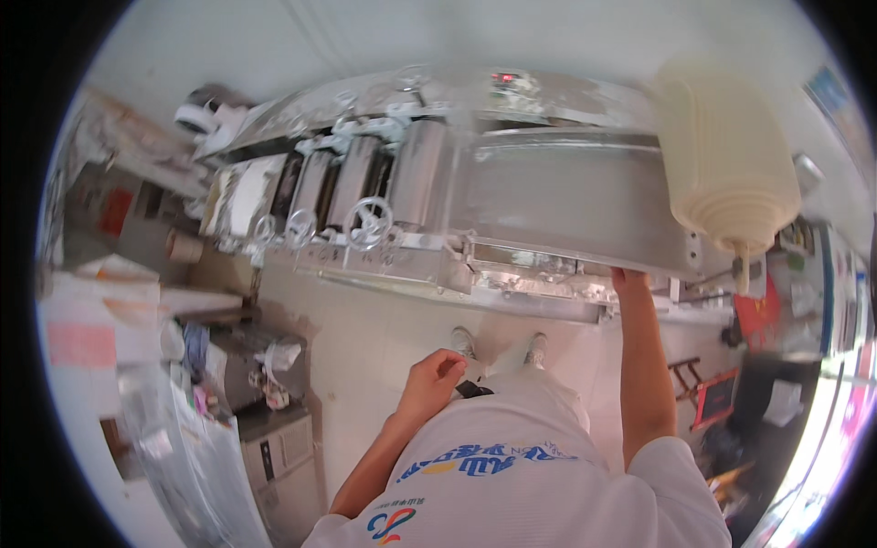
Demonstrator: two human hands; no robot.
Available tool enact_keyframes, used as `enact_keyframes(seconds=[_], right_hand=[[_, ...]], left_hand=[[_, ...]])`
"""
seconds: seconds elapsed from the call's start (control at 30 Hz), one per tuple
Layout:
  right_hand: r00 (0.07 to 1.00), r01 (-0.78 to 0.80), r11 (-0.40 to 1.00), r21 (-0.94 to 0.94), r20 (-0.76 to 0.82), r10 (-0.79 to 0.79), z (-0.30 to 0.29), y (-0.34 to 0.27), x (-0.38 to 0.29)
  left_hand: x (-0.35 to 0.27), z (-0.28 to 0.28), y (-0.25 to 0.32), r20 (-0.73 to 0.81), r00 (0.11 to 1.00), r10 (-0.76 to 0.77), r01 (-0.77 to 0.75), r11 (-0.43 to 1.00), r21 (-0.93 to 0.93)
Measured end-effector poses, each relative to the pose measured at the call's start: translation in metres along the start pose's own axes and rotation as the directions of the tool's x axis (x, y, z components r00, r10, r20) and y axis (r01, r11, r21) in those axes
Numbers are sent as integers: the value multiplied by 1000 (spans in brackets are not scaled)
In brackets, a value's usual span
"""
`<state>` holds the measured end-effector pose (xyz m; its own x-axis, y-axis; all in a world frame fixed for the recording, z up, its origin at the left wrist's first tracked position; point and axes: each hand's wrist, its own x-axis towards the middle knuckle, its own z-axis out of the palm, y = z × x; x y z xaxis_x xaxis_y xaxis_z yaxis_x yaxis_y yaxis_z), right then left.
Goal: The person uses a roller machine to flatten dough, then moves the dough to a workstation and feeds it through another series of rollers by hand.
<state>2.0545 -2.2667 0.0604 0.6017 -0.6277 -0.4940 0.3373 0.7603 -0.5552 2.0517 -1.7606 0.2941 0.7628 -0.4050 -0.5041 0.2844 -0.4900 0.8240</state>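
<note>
My left hand (431, 382) hangs in front of my belly, loosely curled, and I see nothing in it. My right arm reaches forward, and my right hand (630, 277) is at the front edge of a broad stainless-steel tray (569, 198). Its fingers are hidden under that edge, so their grip cannot be made out. Left of the tray stand several steel rollers (419, 171) of a dough sheeting machine, with handwheels (368, 223) along the front. A white, rough-edged sheet, apparently dough (250, 195), lies at the machine's left end.
At right a pale, bottle-shaped plastic container (730, 151) hangs neck down over the tray's end. A white fan-like device (199, 118) stands back left. Cluttered steel cabinets (281, 445) are at left. A folding stool (716, 397) sits on the floor at right.
</note>
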Motion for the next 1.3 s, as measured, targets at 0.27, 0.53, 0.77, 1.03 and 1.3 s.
enact_keyframes(seconds=[0.27,0.53,0.77,1.03,1.3], right_hand=[[963,-265,961,79,-20,267,98,30,-174],[918,-144,978,-152,349,189,245,10,-245],[851,523,41,-852,524,37,295,-13,-153],[347,803,-594,45,776,527,274,40,-58],[150,948,-311,74,756,637,297,120,-69]], left_hand=[[58,-64,102,192,660,726,-748,612,255],[153,-86,114,449,231,863,-917,39,397],[168,-88,107,423,336,842,-899,153,410],[168,-85,105,428,429,795,-863,222,453],[169,-79,112,437,458,774,-845,228,483]])
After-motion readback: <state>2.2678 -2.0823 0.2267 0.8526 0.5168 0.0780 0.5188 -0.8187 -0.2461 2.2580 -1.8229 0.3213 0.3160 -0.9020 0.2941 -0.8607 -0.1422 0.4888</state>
